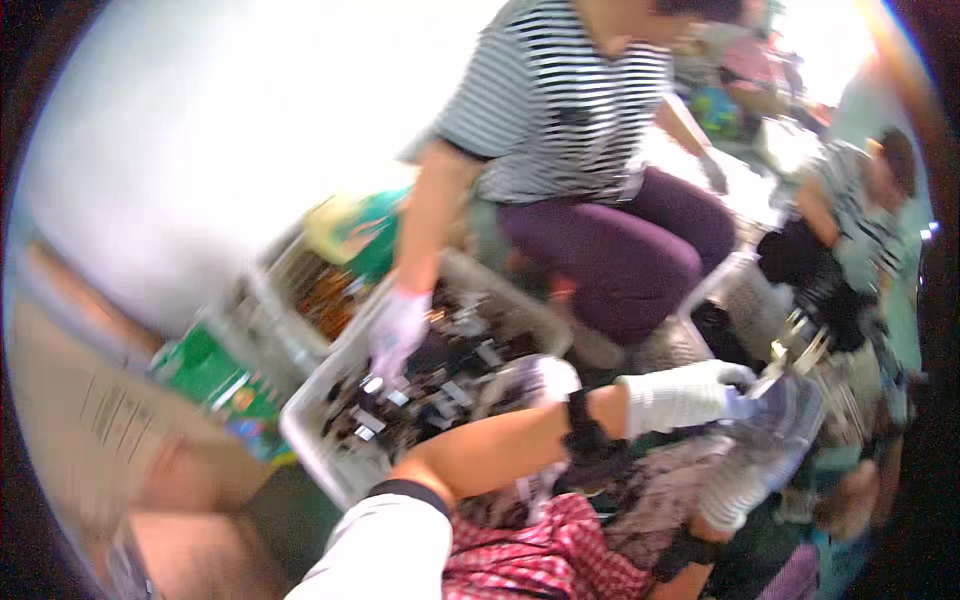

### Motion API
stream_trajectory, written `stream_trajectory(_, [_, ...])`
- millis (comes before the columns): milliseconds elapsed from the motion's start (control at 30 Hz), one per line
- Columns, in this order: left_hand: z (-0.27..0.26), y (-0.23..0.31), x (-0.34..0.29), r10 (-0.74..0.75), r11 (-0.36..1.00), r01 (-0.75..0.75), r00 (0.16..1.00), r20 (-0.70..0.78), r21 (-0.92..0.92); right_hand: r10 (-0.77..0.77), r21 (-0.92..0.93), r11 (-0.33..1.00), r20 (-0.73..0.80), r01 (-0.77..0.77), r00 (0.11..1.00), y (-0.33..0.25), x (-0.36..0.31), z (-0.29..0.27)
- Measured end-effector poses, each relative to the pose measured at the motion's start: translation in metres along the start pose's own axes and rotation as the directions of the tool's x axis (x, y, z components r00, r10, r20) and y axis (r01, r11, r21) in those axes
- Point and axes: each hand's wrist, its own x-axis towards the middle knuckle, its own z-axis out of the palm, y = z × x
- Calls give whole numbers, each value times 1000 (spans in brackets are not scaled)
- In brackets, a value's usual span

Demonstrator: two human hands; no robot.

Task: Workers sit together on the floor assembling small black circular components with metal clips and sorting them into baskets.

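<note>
- head view: gloved left hand (680, 395) and gloved right hand (765, 455) meet; too blurred to tell whether either grips anything.
- pale strips (802, 345) sit just beside them.
- co-worker's gloved hand (398, 335) touches dark pieces (432, 355) near white basket's (308, 437) left edge.

Your left arm (510, 452) stretches out to the right; your gloved left hand (685, 398) is close beside your gloved right hand (758, 466), both blurred.

A white wall (230, 120) fills the upper left; bright light (825, 45) glares at the upper right.
</note>
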Motion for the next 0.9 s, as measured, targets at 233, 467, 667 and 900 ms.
stream_trajectory(233, [-22,39,-127,91,826,-309,899,-428,-472,229,192,964,-259,-182,939,-11,7,22])
stream_trajectory(467, [-50,20,-310,-214,854,-354,426,-879,-380,327,273,932,-356,-237,875,-5,13,26])
stream_trajectory(667, [-43,-22,-437,-486,865,-105,71,-871,-491,327,282,931,-359,-232,874,6,20,0])
stream_trajectory(900, [-48,-35,-491,-275,256,936,310,-910,241,355,384,850,92,-362,931,13,25,-39])
